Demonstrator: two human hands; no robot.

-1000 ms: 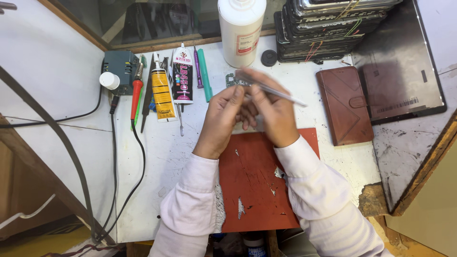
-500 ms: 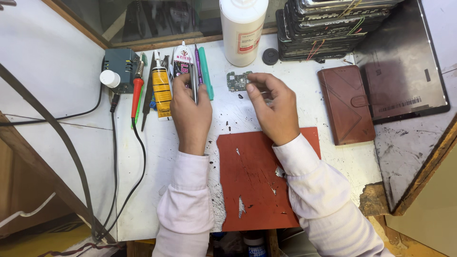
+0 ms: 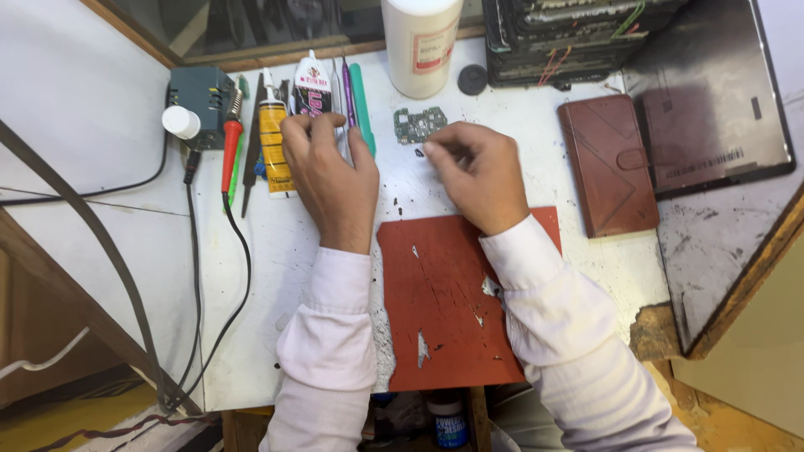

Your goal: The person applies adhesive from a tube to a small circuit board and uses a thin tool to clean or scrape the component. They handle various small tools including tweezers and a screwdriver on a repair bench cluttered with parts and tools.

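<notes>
My left hand point(image 3: 331, 172) lies over the row of tools at the back of the white bench. Its fingers curl around thin metal tweezers point(image 3: 335, 79), beside a purple-handled tool point(image 3: 347, 88) and a white glue tube point(image 3: 312, 88). My right hand point(image 3: 473, 172) hovers just below a small green circuit board point(image 3: 420, 124) that lies on the bench. Thumb and forefinger are pinched together, and I see nothing between them. A tiny dark piece point(image 3: 419, 153) lies by those fingertips. Both forearms in white sleeves rest over a red work mat point(image 3: 444, 293).
Along the back stand a yellow tube point(image 3: 272, 142), a red-handled soldering iron point(image 3: 230, 151) with its grey station point(image 3: 199, 96), a teal tool point(image 3: 362, 96), a white bottle point(image 3: 421, 46) and stacked phones point(image 3: 578, 42). A brown wallet case point(image 3: 607, 163) and dark tablet point(image 3: 712, 109) lie right.
The hands were together over the board with the tweezers. My left hand has carried the tweezers left to the tool row; the board now lies on the bench and my right hand has drawn back.
</notes>
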